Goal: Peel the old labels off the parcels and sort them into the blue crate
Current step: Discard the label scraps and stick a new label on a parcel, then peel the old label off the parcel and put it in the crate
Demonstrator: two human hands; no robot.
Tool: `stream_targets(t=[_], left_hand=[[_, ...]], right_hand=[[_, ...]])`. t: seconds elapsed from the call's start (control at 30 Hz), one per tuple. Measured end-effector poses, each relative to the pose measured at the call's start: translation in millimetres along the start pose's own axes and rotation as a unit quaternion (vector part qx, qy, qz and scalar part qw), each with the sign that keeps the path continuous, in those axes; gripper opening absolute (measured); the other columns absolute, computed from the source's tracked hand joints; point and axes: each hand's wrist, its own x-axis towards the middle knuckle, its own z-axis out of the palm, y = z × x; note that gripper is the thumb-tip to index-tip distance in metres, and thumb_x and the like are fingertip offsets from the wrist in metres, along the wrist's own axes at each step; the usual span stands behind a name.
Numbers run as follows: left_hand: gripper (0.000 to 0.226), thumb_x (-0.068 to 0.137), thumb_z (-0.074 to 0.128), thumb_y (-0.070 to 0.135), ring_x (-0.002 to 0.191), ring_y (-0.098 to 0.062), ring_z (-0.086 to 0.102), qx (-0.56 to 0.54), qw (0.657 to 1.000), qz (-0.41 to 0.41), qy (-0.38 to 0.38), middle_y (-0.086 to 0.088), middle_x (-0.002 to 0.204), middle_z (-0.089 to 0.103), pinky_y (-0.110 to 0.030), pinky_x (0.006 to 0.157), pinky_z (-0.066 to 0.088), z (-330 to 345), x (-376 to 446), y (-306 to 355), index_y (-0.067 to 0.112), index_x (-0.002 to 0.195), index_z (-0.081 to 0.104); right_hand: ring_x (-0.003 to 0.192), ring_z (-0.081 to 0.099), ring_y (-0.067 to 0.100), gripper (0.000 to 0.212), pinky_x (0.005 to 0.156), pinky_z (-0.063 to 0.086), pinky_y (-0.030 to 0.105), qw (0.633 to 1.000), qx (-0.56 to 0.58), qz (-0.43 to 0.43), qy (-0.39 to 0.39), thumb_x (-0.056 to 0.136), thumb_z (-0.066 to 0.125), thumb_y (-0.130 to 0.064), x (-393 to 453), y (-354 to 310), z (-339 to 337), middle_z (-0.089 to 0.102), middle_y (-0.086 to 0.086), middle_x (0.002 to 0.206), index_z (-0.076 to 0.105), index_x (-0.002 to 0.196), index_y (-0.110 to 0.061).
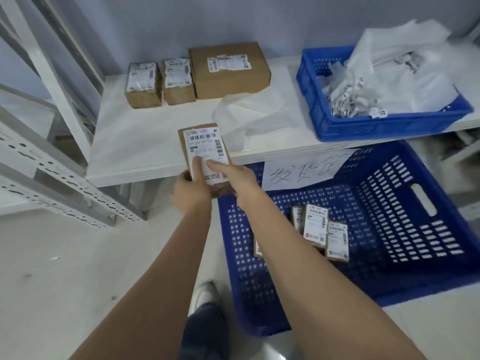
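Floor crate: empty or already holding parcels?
Holding parcels: a few small labelled parcels lie on the bottom of the big blue crate; most of its floor is bare.

Both arms outstretched, grips (191, 188) (233, 178) together

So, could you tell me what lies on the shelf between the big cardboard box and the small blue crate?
In the head view, a crumpled clear plastic bag lies between the big box and the small blue crate.
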Motion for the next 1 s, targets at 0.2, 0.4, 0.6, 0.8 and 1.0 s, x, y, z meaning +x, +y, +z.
stream_targets(t=[0.2,0.4,0.6,0.8,1.0], left_hand=[[0.050,0.094,0.045,0.058,0.097,-0.018,0.039,0.074,0.995,0.063,0.025,-0.002,0.102,0.068,-0.029,0.076,0.033,48.1,-86.3,-55.3,0.019,0.118,0.067],[0.059,0.095,0.042,0.062,0.123,-0.029,0.046,0.185,0.970,0.003,-0.156,-0.005,0.118,0.067,-0.039,0.088,0.046,120.6,-91.7,-111.1,0.016,0.125,0.063],[0.060,0.098,0.047,0.053,0.121,-0.033,0.055,0.162,0.951,-0.123,-0.235,-0.011,0.134,0.058,-0.036,0.094,0.046,173.7,-52.8,-169.6,0.010,0.139,0.052],[0.052,0.098,0.049,0.051,0.101,-0.027,0.060,0.148,0.952,-0.164,-0.213,-0.008,0.120,0.063,-0.038,0.088,0.050,196.8,-22.8,-238.1,0.012,0.132,0.057],[0.055,0.100,0.037,0.054,0.111,-0.033,0.059,0.234,0.955,-0.087,-0.162,-0.012,0.127,0.060,-0.047,0.097,0.048,210.5,-18.8,-269.6,0.012,0.127,0.060]], right_hand=[[0.074,0.068,0.010,0.013,0.066,0.049,0.020,0.992,0.060,0.084,-0.069,0.086,0.069,-0.018,-28.3,55.9,-101.9,0.074,-0.002,0.084,0.071,0.099,-0.015],[0.108,0.061,0.016,0.060,0.091,0.044,0.029,0.981,0.070,0.170,0.069,0.066,0.085,-0.038,2.8,126.3,-178.3,0.070,-0.002,0.111,0.065,0.117,-0.015],[0.117,0.058,0.021,0.099,0.089,0.047,0.034,0.977,0.070,0.185,0.080,0.049,0.093,-0.047,73.8,188.4,-201.7,0.062,0.004,0.128,0.054,0.132,-0.011],[0.092,0.061,0.014,0.048,0.079,0.049,0.024,0.966,0.087,0.213,0.115,0.075,0.083,-0.022,113.3,246.2,-199.1,0.062,0.000,0.109,0.052,0.109,-0.011],[0.084,0.070,0.017,0.029,0.080,0.059,0.039,0.956,0.086,0.172,0.219,0.067,0.085,-0.025,133.5,287.1,-173.5,0.073,0.000,0.096,0.068,0.090,-0.024]])
